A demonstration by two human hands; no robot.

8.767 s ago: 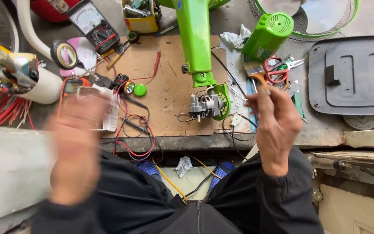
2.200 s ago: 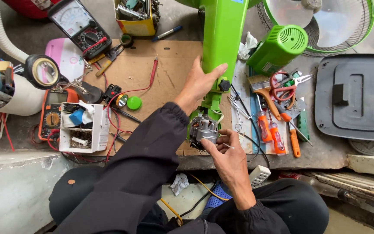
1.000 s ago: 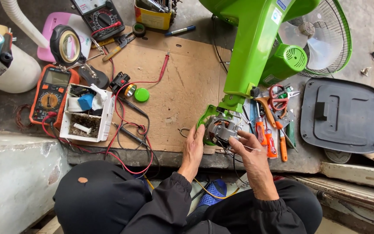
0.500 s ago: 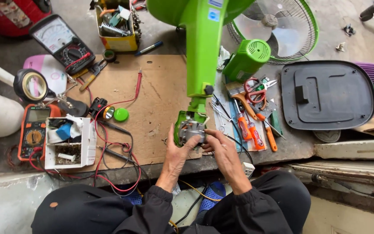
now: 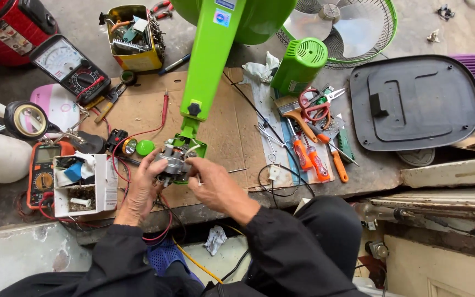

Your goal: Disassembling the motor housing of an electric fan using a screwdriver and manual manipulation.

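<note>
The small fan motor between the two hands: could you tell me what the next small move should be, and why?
Probably steady the motor with the left hand while the right hand works its wires: both hands already grip it at the green stand's end.

Bright green fan stand (image 5: 211,60), with matching green motor cover (image 5: 299,66) and green guard ring on fan grille (image 5: 353,33). Silver-grey small motor (image 5: 172,159) with white and black leads. Plain brown cardboard sheet (image 5: 138,118). Dark grey plastic base panel (image 5: 416,102). Orange-handled screwdrivers (image 5: 317,159), red-handled scissors (image 5: 311,104). Yellow tin (image 5: 133,38). Orange-cased multimeter (image 5: 42,173); black analogue meter (image 5: 70,69) with white dial. Black sleeves (image 5: 281,242).
</note>
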